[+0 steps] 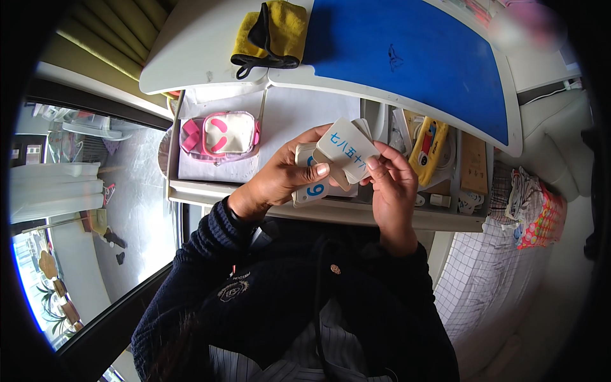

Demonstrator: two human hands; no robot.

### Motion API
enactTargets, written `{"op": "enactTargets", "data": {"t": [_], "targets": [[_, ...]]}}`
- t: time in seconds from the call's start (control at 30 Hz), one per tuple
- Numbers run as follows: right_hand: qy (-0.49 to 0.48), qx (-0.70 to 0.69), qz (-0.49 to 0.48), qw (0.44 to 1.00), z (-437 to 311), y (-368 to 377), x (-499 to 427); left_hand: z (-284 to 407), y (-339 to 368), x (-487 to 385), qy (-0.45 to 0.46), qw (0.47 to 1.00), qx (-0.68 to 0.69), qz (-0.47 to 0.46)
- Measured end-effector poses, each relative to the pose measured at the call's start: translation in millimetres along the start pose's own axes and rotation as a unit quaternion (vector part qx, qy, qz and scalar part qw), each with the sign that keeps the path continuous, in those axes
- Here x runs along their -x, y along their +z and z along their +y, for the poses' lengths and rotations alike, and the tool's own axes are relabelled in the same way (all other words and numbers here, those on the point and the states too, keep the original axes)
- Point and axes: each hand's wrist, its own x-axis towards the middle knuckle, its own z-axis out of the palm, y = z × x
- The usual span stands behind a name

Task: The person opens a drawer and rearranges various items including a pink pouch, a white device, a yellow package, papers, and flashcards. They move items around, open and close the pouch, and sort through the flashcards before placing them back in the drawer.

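Note:
My left hand [296,167] grips a stack of flash cards [312,192] with rounded corners, thumb on top; blue printed figures show on them. Between the thumb and fingers of my right hand [394,176] is a white card [344,145] bearing blue characters. That card overlaps the stack and tilts to the right, with more cards partly visible behind it. Both hands are close together above the front of an open desk drawer [286,114]. How many cards each hand holds is hidden by the overlap.
A pink-trimmed clear pouch [229,136] lies in the drawer's left part. A yellow case [428,145] and small boxes fill the right compartments. Over the drawer hangs the white and blue desktop [405,62], with a folded yellow cloth [274,36] on it. Fabrics [539,210] are piled at right.

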Motion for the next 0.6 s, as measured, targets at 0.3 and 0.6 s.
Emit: {"op": "enactTargets", "data": {"t": [0.3, 0.6], "targets": [[0.050, 0.060, -0.039, 0.996, -14.3, 3.1, -1.2, 0.5, 1.5, -1.3, -0.001, 1.000, -0.023, -0.010], [0.126, 0.038, -0.097, 0.987, -19.8, 4.1, -1.3, 3.2, 4.8, -1.2, -0.004, 0.999, 0.003, -0.035]]}}
